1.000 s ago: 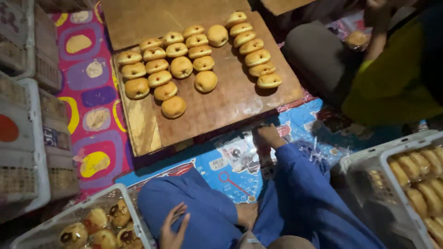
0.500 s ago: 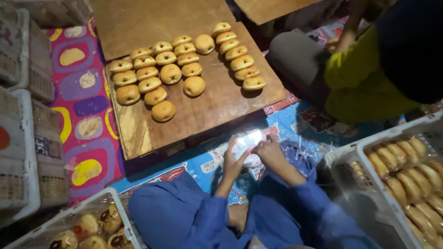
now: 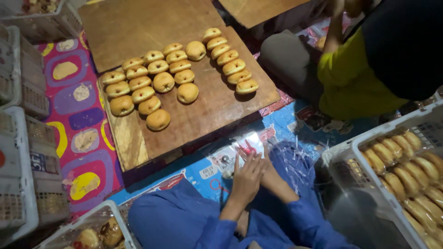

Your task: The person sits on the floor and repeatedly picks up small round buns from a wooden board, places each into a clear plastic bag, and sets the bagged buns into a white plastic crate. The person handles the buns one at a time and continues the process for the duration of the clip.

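— What changed, going left to right?
— The left hand, resting on the lap a second ago, now presses flat on the clear plastic bag before the knees.
— The right hand?
— Beneath the left, grip hidden; it has pulled back from the wooden board.

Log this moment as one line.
left hand: on clear bag | right hand: beside it | buns: on wooden board
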